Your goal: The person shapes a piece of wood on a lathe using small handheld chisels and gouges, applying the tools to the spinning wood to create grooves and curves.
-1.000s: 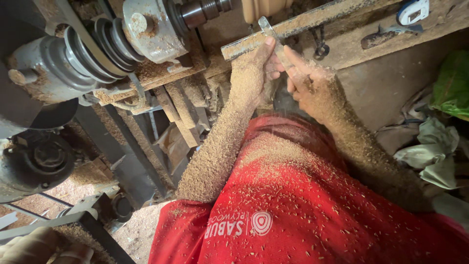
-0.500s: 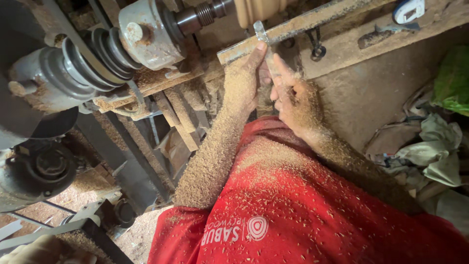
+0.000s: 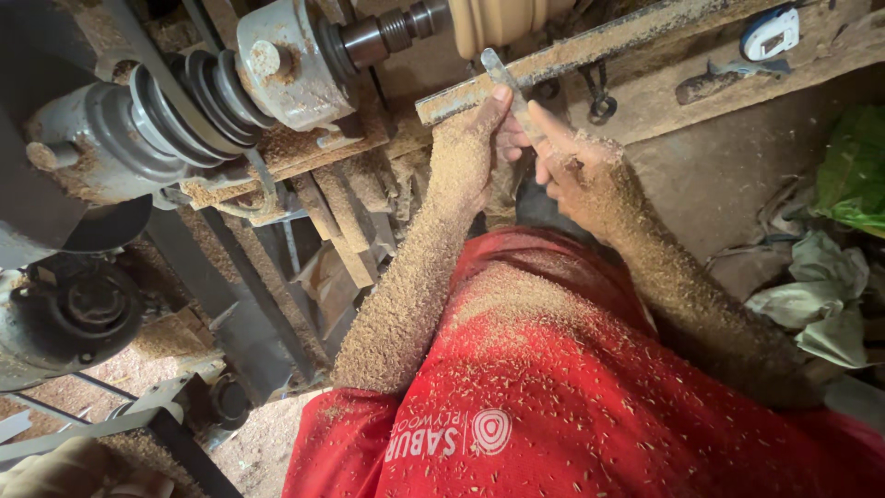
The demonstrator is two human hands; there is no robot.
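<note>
On tool rest (image 3: 590,46): chisel (image 3: 505,85) held between left hand (image 3: 464,152), right hand (image 3: 576,171) grip.

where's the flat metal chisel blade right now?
Head view, top centre: the flat metal chisel blade lies across the sawdust-covered metal tool rest bar, held by both hands, tip just below the turned pale wooden workpiece.

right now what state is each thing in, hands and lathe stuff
left hand: coated in sawdust, gripping the tool rest
right hand: dusty, fingers on the chisel
chisel: lying across the rest, tip toward the workpiece
workpiece: mounted on the spindle; spinning or not, cannot tell
tape measure: lying on the bench
shirt: speckled with sawdust
</note>
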